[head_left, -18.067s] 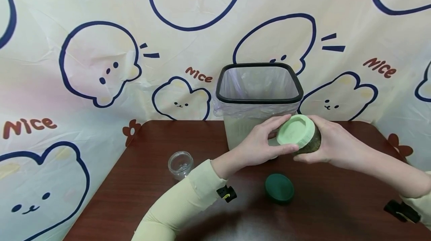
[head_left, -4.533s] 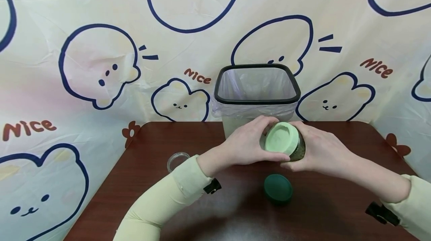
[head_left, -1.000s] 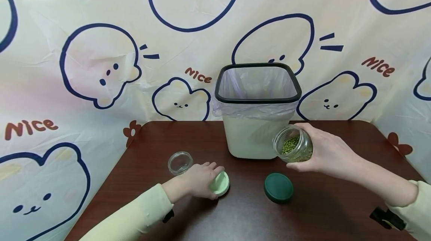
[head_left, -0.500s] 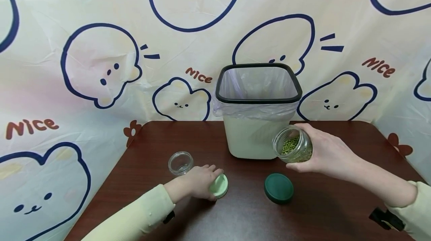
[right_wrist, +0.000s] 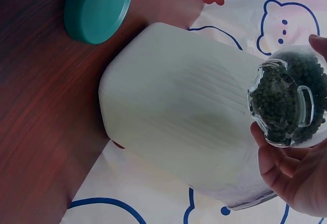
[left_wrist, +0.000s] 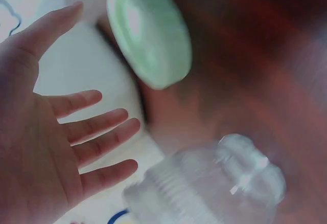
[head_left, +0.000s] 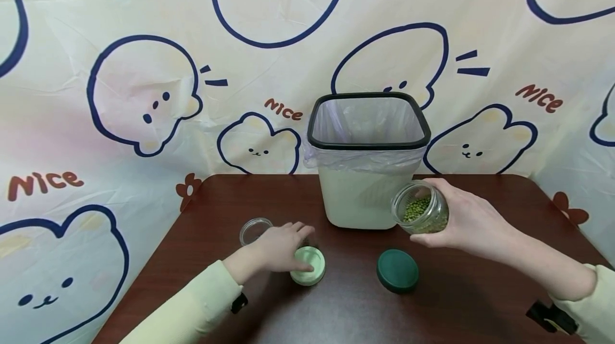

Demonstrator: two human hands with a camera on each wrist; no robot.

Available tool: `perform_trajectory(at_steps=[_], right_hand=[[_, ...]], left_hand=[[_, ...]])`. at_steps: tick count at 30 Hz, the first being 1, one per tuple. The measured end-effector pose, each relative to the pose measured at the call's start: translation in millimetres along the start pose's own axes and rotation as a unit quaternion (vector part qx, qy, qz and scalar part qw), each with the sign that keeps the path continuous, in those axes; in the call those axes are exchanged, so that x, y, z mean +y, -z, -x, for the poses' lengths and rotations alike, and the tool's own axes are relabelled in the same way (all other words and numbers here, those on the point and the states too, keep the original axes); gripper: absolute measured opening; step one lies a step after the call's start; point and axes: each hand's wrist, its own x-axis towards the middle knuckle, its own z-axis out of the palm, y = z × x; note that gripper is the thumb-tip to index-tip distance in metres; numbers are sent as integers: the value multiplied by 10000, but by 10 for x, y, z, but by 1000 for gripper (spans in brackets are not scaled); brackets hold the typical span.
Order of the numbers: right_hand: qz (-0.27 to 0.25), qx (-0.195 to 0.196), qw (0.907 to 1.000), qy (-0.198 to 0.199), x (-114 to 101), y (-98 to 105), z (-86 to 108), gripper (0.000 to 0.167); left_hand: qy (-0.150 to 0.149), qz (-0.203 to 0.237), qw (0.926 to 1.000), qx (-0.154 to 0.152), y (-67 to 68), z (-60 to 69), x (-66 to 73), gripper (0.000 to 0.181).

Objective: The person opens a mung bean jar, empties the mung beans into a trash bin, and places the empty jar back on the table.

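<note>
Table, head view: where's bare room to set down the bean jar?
Bare tabletop lies right of the dark green lid, between it and the light green lid, and behind the other glass jar, left of the trash bin. Crowded: around the left hand, light green lid and that jar.

Covered, cropped and smeared spots around me
My left hand covers the near side of the clear jar and part of the light green lid; whether it touches that lid, I cannot tell. Most fingers of my right hand are hidden behind the jar of green beans. The bottom inside the bin is out of sight. View edges crop my sleeves, the near counter and, from my right wrist, the dark green lid. My left wrist view blurs the clear jar.
</note>
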Motion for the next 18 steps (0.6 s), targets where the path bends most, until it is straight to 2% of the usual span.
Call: perform_trajectory(at_steps=[3, 6, 10, 14, 18], right_hand=[[1, 11, 10000, -47, 9, 2, 0, 92], [-22, 9, 10000, -55, 15, 2, -2, 92], [-20, 77, 10000, 28, 26, -1, -3, 91], [18, 165, 9998, 89, 35, 2, -8, 91], [57, 202, 9997, 84, 37, 10, -17, 91]], left_hand=[[34, 128, 9995, 272, 141, 13, -42, 79], [197, 182, 9980, 576, 280, 22, -80, 79], [484, 162, 9913, 1211, 490, 21, -124, 82], [777, 168, 9765, 2005, 720, 8, -161, 83], [818, 104, 9529, 2919, 913, -21, -199, 81]])
